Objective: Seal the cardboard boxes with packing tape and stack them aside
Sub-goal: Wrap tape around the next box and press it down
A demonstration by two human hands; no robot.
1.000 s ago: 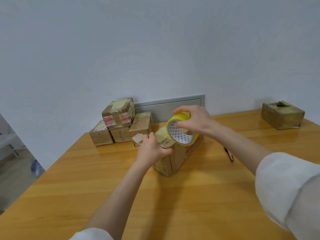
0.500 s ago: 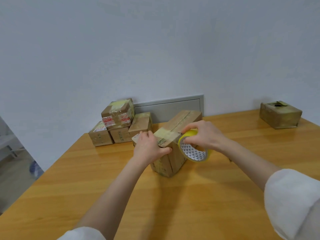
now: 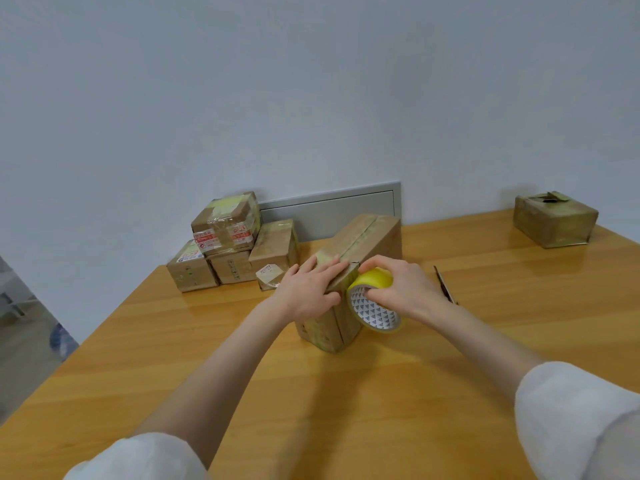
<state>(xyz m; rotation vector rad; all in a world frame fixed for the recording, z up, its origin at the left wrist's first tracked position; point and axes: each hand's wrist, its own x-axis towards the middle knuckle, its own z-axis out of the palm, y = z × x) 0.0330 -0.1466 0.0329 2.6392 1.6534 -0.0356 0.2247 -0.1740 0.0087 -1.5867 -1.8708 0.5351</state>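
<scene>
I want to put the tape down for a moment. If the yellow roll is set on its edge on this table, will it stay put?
Probably not. The tape roll is a round ring, so on edge it would likely roll across the smooth, glossy table. Laid flat it should stay. It looks stiff and light: the right hand holds it alone.

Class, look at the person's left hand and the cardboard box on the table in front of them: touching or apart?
Touching. The head view shows the left hand pressed flat on the box, near end.
</scene>
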